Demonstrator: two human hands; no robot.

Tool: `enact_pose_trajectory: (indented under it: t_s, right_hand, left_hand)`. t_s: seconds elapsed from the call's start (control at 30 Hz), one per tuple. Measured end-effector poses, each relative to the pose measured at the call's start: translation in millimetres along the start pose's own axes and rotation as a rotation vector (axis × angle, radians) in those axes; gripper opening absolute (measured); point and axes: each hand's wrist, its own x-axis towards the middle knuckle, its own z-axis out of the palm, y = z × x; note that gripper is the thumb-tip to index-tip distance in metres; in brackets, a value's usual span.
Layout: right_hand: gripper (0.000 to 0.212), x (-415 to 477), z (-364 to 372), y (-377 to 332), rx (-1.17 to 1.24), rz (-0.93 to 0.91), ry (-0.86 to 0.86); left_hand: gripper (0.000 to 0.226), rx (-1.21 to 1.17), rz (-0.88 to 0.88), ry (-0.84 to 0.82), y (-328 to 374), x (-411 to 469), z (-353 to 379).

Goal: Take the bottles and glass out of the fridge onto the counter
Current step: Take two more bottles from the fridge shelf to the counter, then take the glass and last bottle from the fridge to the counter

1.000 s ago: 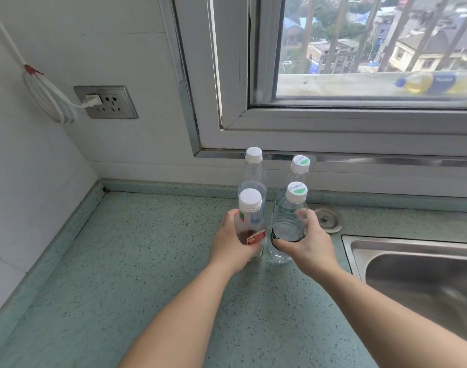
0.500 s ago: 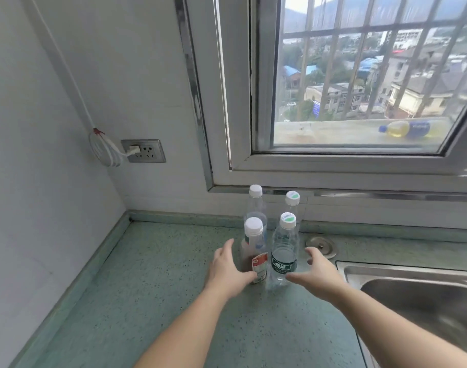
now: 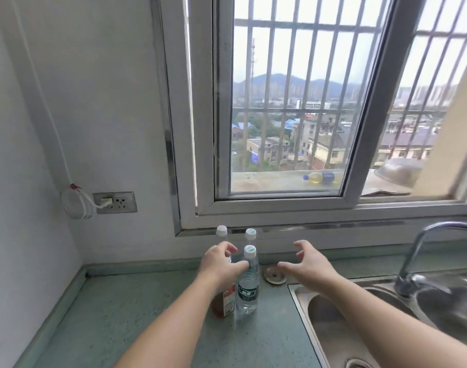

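Lifted since a moment ago, left hand (image 3: 221, 264) and right hand (image 3: 310, 264) hover, fingers loosely spread, gripping nothing; clear plastic water bottle (image 3: 247, 289) stands upright on speckled green counter (image 3: 121, 314).

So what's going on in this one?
A person is at a green counter beside the sink. Four bottles stand upright in a tight cluster under the window. The left hand is spread in front of the red-labelled bottle; the right hand is open, clear of the green-labelled bottle. Neither holds anything.
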Motion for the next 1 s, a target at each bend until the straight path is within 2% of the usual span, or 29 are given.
enact_pose_trajectory:
  t_s: [0.13, 0.33, 0.63, 0.8, 1.0]
  right_hand:
    - [0.073, -26.7, -20.4, 9.7, 0.0, 0.043, 0.055]
    - [0.066, -70.5, -69.5, 33.7, -0.02, 0.107, 0.158]
    - [0.05, -190.8, -174.8, 118.0, 0.042, 0.279, 0.422]
    - [0.05, -308.7, -241.8, 183.6, 0.016, 0.428, 0.6]
    - [0.038, -505.6, -315.5, 255.8, 0.012, 0.694, 0.942]
  left_hand:
    - [0.025, -0.008, 0.082, -0.073, 22.8, -14.2, 13.5]
    - [0.022, -0.012, 0.203, -0.205, 72.1, -39.0, 45.2]
    - [0.027, -0.036, 0.419, -0.378, 173.8, -128.1, 126.7]
    - [0.026, -0.045, 0.588, -0.52, 241.0, -221.2, 198.8]
    - [0.022, -0.147, 0.829, -0.827, 338.6, -382.5, 292.1]
